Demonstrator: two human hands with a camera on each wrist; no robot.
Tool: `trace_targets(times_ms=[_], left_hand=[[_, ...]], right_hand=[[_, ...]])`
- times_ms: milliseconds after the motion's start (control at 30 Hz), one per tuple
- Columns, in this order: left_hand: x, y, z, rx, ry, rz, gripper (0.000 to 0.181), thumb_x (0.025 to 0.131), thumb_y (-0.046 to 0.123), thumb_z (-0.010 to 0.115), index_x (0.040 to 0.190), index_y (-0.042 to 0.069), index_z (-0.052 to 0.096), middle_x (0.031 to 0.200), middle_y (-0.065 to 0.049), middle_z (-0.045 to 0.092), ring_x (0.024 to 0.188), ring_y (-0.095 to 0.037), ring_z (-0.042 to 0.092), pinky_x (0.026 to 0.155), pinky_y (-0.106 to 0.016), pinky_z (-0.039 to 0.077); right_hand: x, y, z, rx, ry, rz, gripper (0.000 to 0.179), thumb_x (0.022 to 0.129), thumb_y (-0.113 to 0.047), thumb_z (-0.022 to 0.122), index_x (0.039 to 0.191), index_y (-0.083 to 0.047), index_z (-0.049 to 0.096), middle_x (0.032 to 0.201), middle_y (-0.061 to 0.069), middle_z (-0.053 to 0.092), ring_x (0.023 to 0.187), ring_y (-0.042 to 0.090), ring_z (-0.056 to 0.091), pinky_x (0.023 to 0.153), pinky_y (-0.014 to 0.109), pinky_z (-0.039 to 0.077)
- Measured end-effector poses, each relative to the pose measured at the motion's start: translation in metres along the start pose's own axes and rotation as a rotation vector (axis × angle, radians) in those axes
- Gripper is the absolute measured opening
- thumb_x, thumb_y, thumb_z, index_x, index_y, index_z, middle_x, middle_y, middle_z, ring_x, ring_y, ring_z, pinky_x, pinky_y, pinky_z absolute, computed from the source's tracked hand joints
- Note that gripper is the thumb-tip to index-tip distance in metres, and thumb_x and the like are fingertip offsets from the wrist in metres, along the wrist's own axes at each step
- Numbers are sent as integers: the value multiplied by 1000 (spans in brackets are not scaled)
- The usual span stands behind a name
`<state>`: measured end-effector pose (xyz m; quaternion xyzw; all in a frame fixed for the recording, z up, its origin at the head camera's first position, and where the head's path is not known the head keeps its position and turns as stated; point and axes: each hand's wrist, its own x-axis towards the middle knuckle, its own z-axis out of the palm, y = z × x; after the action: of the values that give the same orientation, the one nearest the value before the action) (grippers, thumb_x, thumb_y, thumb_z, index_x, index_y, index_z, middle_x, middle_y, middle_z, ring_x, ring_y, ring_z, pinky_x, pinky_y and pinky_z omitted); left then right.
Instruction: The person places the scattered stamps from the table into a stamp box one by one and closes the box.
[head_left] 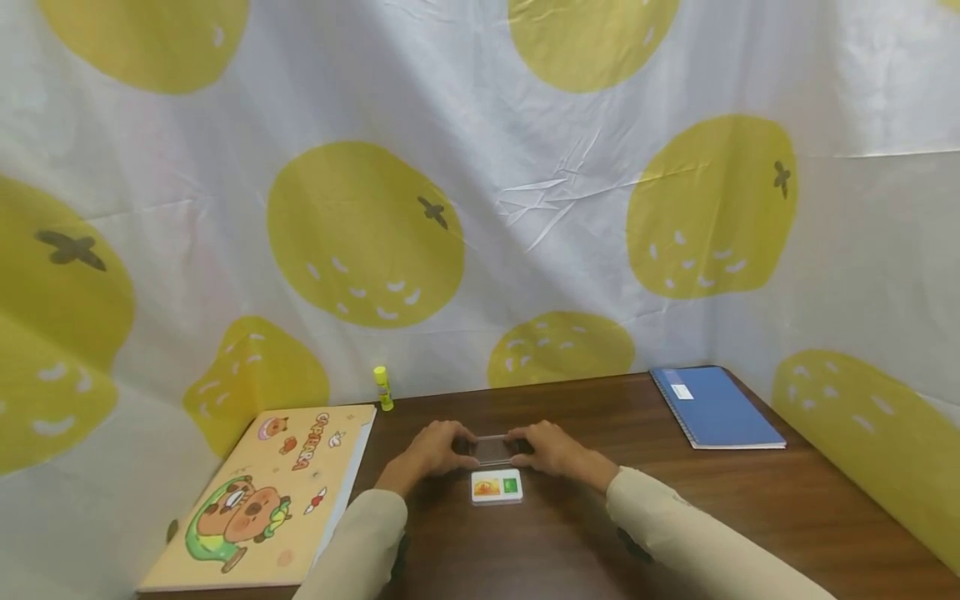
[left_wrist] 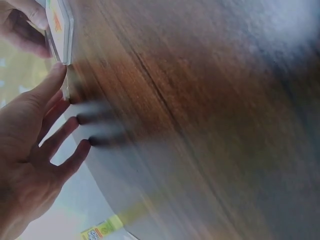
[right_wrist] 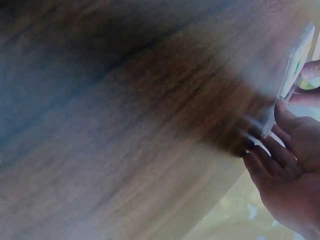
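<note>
On the table, a clear flat plastic lid (head_left: 492, 450) lies between both hands in the head view. My left hand (head_left: 435, 447) holds its left end between thumb and fingers, and my right hand (head_left: 555, 450) holds the right end the same way. Just on the near side of it sits a small white-edged case (head_left: 497, 487) of cards with an orange and a green picture. In the left wrist view the outer fingers of the left hand (left_wrist: 35, 135) are spread with their tips down at the table. The right hand (right_wrist: 295, 165) looks much the same in its wrist view.
A tan folder (head_left: 247, 508) with capybara drawings lies at the left, with a yellow glue stick (head_left: 383, 388) upright near its far corner. At the back right is a blue spiral notebook (head_left: 712, 408). A fruit-patterned curtain (head_left: 480, 167) borders the dark wooden table (head_left: 600, 533).
</note>
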<state>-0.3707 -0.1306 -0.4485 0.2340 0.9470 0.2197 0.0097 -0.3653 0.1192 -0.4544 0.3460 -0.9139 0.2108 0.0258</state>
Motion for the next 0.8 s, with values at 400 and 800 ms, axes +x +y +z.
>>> trace_targets(times_ms=[400,800], left_hand=[[-8,-5,-5,-65,-41,29,36,87,26,85,117,8,78,124,-12,72,123,-35,62,107,-54,47],[-15,-1,-8,-97,-64,101,36,87,26,86,115,5,78,118,-11,74,117,-32,65,104,-52,50]], right_hand=[[-1,-7,-6,14,-36,-68,39,96,-16,75,127,6,68,126,25,70,116,43,67,97,52,55],[-9,-9,-12,13,-58,-91,41,94,-22,78,124,5,70,122,23,71,113,39,70,97,50,56]])
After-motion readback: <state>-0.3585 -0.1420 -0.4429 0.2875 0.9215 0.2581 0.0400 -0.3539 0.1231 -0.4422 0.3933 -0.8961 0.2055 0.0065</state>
